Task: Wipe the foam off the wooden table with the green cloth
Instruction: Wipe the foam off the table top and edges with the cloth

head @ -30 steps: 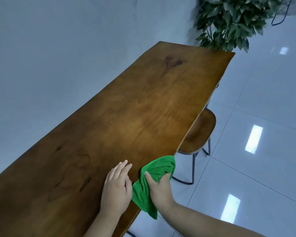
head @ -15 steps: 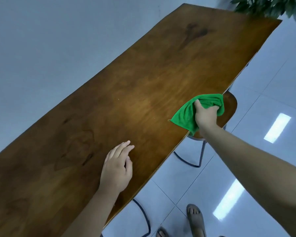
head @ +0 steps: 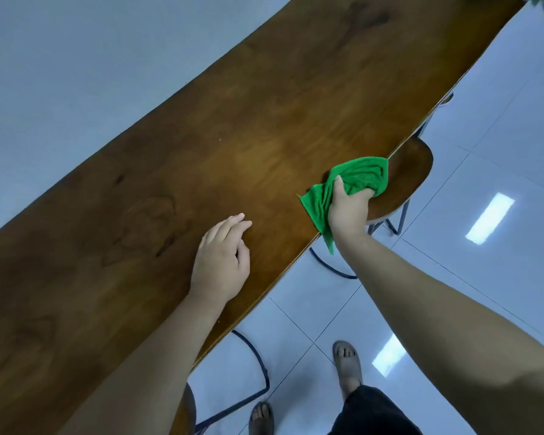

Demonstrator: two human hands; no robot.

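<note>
The right hand [head: 347, 211] is bunched tight around the green cloth [head: 357, 183], pressing it down at the tabletop's near edge, with one corner of the cloth hanging over that edge. The left hand [head: 222, 262] lies palm down on the table [head: 264, 120], fingers loosely spread and holding nothing, also close to the near edge. I can't make out any foam on the wood. A stool [head: 412, 174] stands tucked under the edge just beyond the cloth.

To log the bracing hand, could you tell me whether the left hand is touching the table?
Touching. In the head view the left hand lies palm down on the table, with no gap showing under the palm.
</note>
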